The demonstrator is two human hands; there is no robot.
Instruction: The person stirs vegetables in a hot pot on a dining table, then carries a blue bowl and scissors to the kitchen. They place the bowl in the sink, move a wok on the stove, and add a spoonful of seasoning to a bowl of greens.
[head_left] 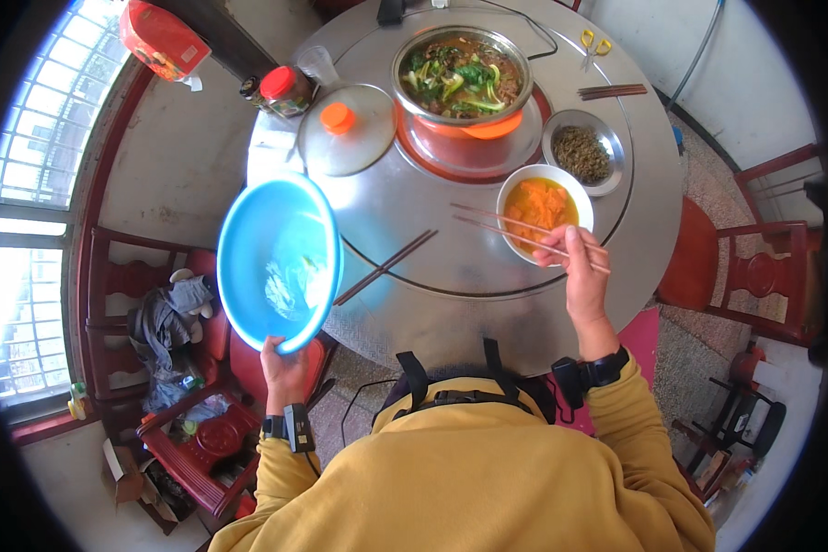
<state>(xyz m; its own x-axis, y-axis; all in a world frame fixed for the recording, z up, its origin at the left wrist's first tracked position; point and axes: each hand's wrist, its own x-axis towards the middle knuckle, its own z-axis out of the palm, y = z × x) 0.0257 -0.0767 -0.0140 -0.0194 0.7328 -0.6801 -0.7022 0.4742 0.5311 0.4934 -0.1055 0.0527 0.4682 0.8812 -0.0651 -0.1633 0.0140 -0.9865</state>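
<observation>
My left hand point(286, 368) grips the near rim of a light blue plastic basin point(248, 221), which is tilted at the table's left edge; a little something pale and green lies on its inner bottom. In my right hand point(581, 267) is a pair of chopsticks point(488, 218), pointing left across a white bowl point(581, 198). Orange chunks in yellow broth point(540, 203) fill this bowl. Whether the chopstick tips touch anything cannot be seen. Another pair of chopsticks point(386, 267) lies on the table between the basin and the bowl.
A steel pot point(405, 97) of greens and meat stands on an orange-based cooker. Around it are a glass lid point(313, 147), a metal plate point(550, 147) of dark minced food, more chopsticks point(614, 91), yellow scissors point(594, 46) and a red-lidded jar point(285, 89). Red chairs point(699, 258) flank the round table.
</observation>
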